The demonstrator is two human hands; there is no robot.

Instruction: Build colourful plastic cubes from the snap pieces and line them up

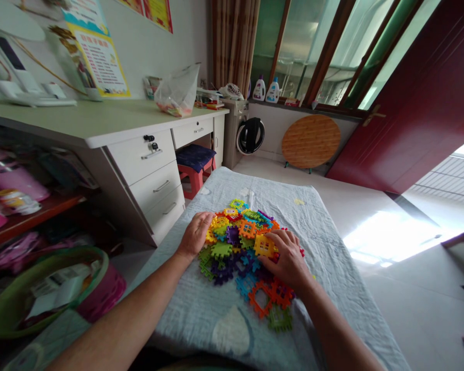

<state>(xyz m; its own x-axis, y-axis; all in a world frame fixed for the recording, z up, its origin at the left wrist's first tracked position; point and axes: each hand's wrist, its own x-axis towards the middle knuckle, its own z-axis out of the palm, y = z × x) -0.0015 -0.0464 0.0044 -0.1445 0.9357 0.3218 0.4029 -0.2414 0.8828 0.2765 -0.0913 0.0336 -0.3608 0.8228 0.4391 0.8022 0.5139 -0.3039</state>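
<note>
A heap of colourful plastic interlocking blocks (233, 235) with toothed edges lies on the cloth-covered table (313, 206). At the heap's left edge rests my left hand (195, 236), its fingers extended beside the yellow blocks (218, 222) and nothing visible in its grasp. My right hand (288, 257) lies over the right side, fingers spread. Its thumb and index finger border a yellow window block (264, 246); whether they press on it is unclear. Nearest me are an orange frame block (260, 310) and a green block (280, 318). Blocks beneath my right palm are hidden.
A white desk (139, 170) with drawers stands on the left, bearing a plastic bag (180, 93). A red stool (195, 175) sits beneath it. Beyond are a washing machine (234, 126) and a round wooden board (311, 140). A green-rimmed basket (3, 327) is at lower left.
</note>
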